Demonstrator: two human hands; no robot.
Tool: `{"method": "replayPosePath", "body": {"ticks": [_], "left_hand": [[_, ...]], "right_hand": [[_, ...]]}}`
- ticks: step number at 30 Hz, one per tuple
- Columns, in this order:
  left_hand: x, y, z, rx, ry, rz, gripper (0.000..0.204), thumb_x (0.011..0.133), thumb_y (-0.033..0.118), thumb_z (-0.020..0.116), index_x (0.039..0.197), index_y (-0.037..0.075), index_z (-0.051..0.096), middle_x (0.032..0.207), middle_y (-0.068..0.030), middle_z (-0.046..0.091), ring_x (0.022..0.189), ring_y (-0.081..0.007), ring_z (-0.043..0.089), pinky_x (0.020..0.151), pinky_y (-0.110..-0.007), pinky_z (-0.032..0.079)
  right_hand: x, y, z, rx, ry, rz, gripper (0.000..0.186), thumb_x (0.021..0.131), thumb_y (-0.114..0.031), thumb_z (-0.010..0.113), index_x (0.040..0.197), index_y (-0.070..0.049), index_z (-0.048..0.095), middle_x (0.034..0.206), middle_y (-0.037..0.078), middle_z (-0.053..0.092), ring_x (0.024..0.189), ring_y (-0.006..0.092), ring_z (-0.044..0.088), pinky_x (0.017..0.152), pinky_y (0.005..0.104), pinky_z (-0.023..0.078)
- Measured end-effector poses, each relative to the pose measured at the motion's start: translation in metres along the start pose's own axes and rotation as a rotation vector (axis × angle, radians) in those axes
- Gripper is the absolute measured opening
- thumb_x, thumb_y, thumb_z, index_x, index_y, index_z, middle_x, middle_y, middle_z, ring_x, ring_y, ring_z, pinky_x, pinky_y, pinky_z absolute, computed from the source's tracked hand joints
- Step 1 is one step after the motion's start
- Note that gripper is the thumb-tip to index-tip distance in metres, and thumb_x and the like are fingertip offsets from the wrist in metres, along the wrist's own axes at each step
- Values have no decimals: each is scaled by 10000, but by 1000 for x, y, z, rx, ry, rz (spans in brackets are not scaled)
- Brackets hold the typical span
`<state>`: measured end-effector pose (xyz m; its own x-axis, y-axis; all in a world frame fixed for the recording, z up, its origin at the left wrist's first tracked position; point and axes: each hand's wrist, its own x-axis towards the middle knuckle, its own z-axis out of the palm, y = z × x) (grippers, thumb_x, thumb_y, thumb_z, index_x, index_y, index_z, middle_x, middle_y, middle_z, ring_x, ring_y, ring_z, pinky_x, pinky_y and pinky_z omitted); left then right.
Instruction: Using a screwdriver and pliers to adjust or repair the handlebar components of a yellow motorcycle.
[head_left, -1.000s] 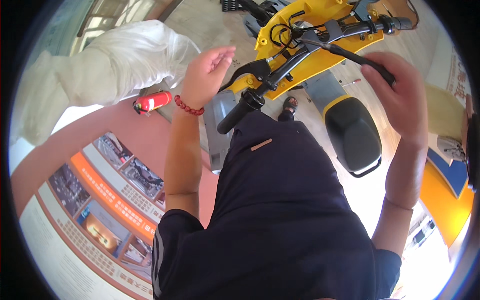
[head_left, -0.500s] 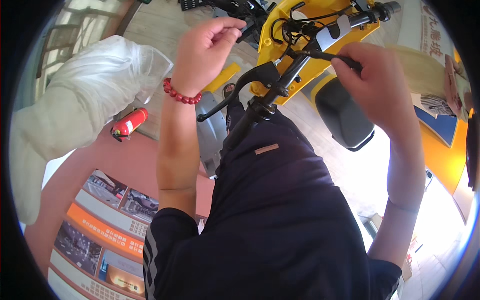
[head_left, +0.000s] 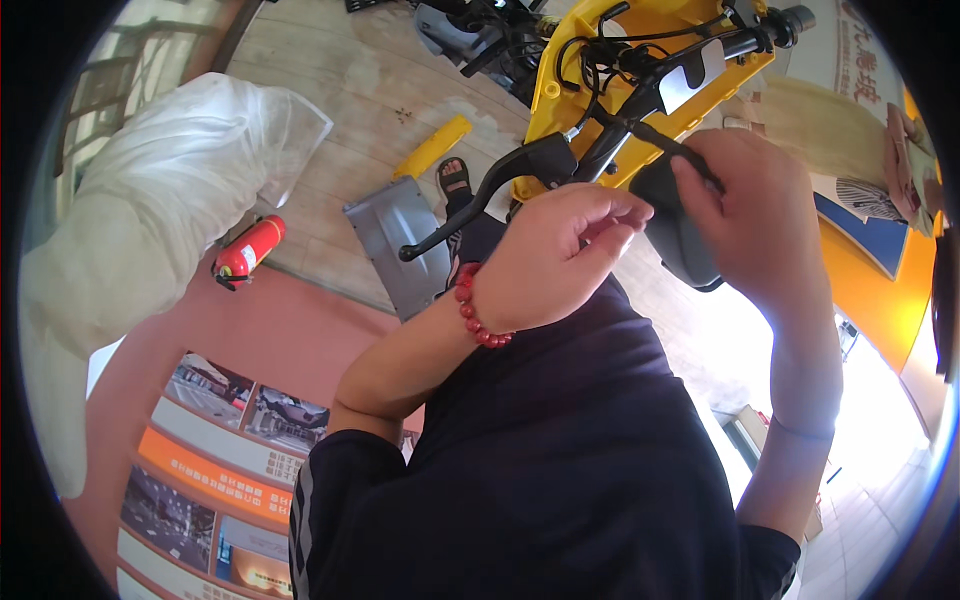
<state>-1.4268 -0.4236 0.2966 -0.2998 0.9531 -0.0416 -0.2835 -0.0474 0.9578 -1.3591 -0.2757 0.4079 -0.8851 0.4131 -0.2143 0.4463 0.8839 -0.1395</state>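
Observation:
My right hand (head_left: 755,205) is closed around a slim, dark stick-like piece (head_left: 655,138). Its far end reaches the handlebar (head_left: 603,142) of a yellow-bodied vehicle; whether it is a tool or a wrapped cable is unclear. With a red bead bracelet on the wrist, my left hand (head_left: 560,250) is over the near part of the handlebar, thumb and fingers pinched together. Anything between those fingertips is hidden. A black brake lever (head_left: 490,190) sticks out to the left, just beyond this hand. Black cables (head_left: 590,75) run in a tangle inside the yellow body panel (head_left: 548,90).
A grey panel (head_left: 400,235) and a yellow strip (head_left: 433,146) lie on the floor beside my sandalled foot (head_left: 454,175). Farther left are a red fire extinguisher (head_left: 250,250) and a plastic-wrapped bundle (head_left: 170,170). A dark seat-like part (head_left: 665,215) is below my right hand.
My left hand has come down and to the right, from beyond the brake lever to over the handlebar. My right hand has lowered slightly, and the dark piece slopes more steeply.

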Motion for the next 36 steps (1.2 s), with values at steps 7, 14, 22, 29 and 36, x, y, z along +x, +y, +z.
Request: {"method": "replayPosePath", "body": {"ticks": [7,14,22,29,36], "left_hand": [[24,-22,28,-1028,-89,-253,257,955,211,426,1122,29,496,1104,-59,547,931,-142,552,857,-308,433],[45,-25,48,-1459,-72,-216,359,918,358,483,1200,137,480,1126,4,547,1038,-127,494,874,-333,374],[57,-40,54,-1613,-99,-255,246,905,267,527,1074,90,559,991,-15,590,932,-120,535,842,-297,409],[58,-38,51,-1570,-47,-307,269,874,297,576,1029,77,558,947,-24,586,852,-143,554,816,-304,440],[54,-32,47,-1706,-117,-243,230,921,222,497,1069,58,559,922,-67,614,837,-166,580,783,-319,468]], "right_hand": [[-1,-5,-2,-141,-98,-153,136,809,-146,566,730,-40,536,635,102,530,587,288,547,559,366,430],[16,-13,-16,766,-348,872,292,904,-245,463,853,22,570,550,63,522,475,164,532,458,278,429],[-3,-6,-21,476,-360,553,302,846,-275,547,919,17,569,702,108,564,593,186,573,555,282,462],[-17,-12,-33,-378,-226,-272,249,812,-95,568,1039,6,544,832,133,556,759,257,585,639,333,478],[7,-10,-29,771,-338,787,216,928,-173,441,1018,-2,537,580,48,539,472,86,527,410,218,382]]}}
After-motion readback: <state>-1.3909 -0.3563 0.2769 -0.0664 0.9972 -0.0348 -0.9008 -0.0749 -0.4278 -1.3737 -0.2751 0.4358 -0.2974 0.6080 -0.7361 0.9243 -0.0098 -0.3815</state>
